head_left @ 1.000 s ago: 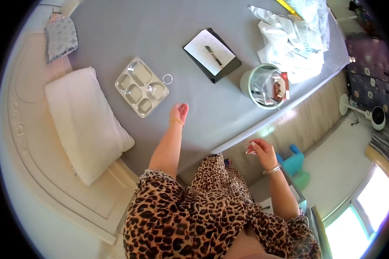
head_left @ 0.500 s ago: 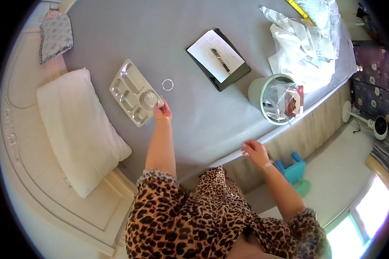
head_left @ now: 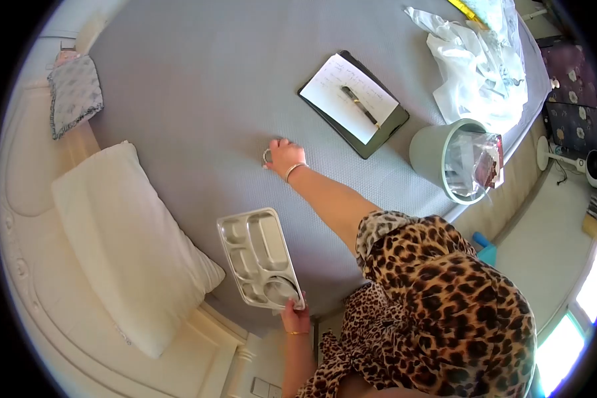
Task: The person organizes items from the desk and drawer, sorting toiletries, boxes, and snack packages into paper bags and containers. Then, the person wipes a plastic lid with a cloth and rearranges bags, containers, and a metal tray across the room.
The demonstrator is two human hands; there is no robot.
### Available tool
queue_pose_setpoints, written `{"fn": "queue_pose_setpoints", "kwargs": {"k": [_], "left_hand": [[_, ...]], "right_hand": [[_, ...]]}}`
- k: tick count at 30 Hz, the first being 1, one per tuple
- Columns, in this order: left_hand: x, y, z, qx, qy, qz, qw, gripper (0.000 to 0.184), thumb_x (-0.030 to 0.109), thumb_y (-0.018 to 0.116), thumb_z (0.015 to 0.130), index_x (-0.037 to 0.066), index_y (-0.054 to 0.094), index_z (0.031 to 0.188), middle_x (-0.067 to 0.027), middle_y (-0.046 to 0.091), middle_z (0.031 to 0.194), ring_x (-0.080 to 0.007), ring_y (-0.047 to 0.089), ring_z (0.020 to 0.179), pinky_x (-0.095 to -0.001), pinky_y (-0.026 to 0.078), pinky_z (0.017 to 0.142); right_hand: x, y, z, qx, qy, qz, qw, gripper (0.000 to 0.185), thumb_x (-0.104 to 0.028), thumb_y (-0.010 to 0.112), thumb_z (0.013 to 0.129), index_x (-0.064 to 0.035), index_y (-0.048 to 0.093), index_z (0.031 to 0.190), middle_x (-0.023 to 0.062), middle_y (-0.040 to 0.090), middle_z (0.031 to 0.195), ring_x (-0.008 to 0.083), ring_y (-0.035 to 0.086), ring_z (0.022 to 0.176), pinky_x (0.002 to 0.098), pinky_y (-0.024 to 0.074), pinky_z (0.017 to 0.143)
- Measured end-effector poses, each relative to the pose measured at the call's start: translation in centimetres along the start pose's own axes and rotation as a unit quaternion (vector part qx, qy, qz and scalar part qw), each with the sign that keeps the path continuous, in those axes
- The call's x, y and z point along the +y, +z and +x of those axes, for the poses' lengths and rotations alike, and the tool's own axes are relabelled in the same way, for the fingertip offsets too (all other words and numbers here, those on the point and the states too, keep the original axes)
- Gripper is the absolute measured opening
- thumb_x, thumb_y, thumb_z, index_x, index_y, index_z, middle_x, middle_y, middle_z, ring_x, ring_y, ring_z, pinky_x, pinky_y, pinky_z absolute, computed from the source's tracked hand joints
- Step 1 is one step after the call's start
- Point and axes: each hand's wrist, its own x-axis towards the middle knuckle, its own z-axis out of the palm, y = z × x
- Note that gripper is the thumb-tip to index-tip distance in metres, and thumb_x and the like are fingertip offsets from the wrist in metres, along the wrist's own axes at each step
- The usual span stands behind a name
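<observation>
My left hand [head_left: 296, 317] grips the lower right corner of a shiny metal tray [head_left: 266, 242] with several compartments, its thumb by the round one. The tray is near the bed's front edge. Farther up the grey bed, my right hand [head_left: 285, 156] has its fingers closed on a small clear ring [head_left: 266, 156], partly hidden by the fingers. To the right of this hand lies a dark folder [head_left: 393, 124] with a written sheet of paper [head_left: 331, 83] and a black pen [head_left: 361, 107] on top.
A pale green bin [head_left: 428, 156] holding clear plastic and a red box stands at the bed's right edge. Behind it lie white plastic bags [head_left: 474, 86]. A white pillow [head_left: 136, 245] rests against the headboard [head_left: 30, 219], with a patterned cloth [head_left: 76, 96] above.
My left hand has taken the tray's corner and drawn the tray towards my body. My right hand has moved forward and left to the ring. The view has shifted.
</observation>
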Motion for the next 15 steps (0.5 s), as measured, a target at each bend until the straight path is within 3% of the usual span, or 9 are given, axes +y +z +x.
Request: {"fn": "queue_pose_setpoints", "kwargs": {"k": [2,4,6,11,14,15], "left_hand": [[-0.1,-2.1,0.2,0.008,-0.011,0.002,1.0,0.033,0.011,0.045,0.089,0.003,0.046,0.122,-0.0126,0.061,0.103,-0.0215,0.063,0.089,-0.0293,0.055,0.063],[0.5,-2.9,0.9,-0.005,-0.021,-0.02,1.0,0.038,0.009,0.047,0.087,0.006,0.042,0.125,-0.0132,0.061,0.104,-0.0239,0.064,0.092,-0.031,0.056,0.059],[0.5,-2.0,-0.1,0.007,-0.026,0.011,1.0,0.034,0.01,0.044,0.088,0.003,0.046,0.122,-0.0138,0.063,0.1,-0.0211,0.064,0.085,-0.029,0.056,0.059],[0.3,2.9,-3.2,-0.05,0.002,0.103,0.993,0.035,0.008,0.045,0.087,-0.002,0.046,0.12,-0.0171,0.063,0.1,-0.0225,0.065,0.084,-0.0299,0.056,0.059],[-0.3,6.8,-6.1,-0.071,-0.006,0.215,0.974,0.036,0.007,0.047,0.085,0.0,0.045,0.121,-0.0163,0.062,0.101,-0.0246,0.065,0.084,-0.0311,0.056,0.06],[-0.7,9.1,-7.6,-0.08,0.03,0.242,0.967,0.038,0.005,0.048,0.084,0.004,0.045,0.122,-0.0151,0.061,0.102,-0.0269,0.064,0.085,-0.0326,0.055,0.061]], "right_hand": [[0.9,1.1,0.9,-0.008,-0.064,0.036,0.997,0.043,-0.045,0.056,0.085,-0.0064,0.052,0.104,0.0155,0.06,0.094,0.0313,0.062,0.084,0.0395,0.0514,0.069],[1.9,0.2,0.3,-0.028,-0.037,0.132,0.99,0.038,-0.044,0.05,0.089,-0.0068,0.053,0.098,0.0161,0.062,0.088,0.0338,0.062,0.082,0.0426,0.0498,0.067],[4.1,-2.0,-2.4,-0.038,0.004,0.203,0.978,0.034,-0.04,0.045,0.092,-0.007,0.054,0.095,0.0176,0.063,0.084,0.0358,0.061,0.08,0.0453,0.049,0.067],[15.3,-6.4,-18.2,0.021,0.163,0.231,0.959,0.031,-0.036,0.038,0.095,-0.01,0.055,0.1,0.0191,0.063,0.077,0.0402,0.06,0.075,0.0494,0.0474,0.069],[22.9,-10.5,-30.2,0.039,0.244,0.243,0.938,0.028,-0.032,0.039,0.094,-0.0106,0.057,0.1,0.0192,0.063,0.078,0.038,0.061,0.075,0.0473,0.0488,0.069],[25.0,-12.4,-34.2,0.042,0.272,0.252,0.928,0.028,-0.031,0.04,0.094,-0.0102,0.057,0.099,0.0192,0.064,0.078,0.037,0.062,0.073,0.0465,0.0493,0.068]]}}
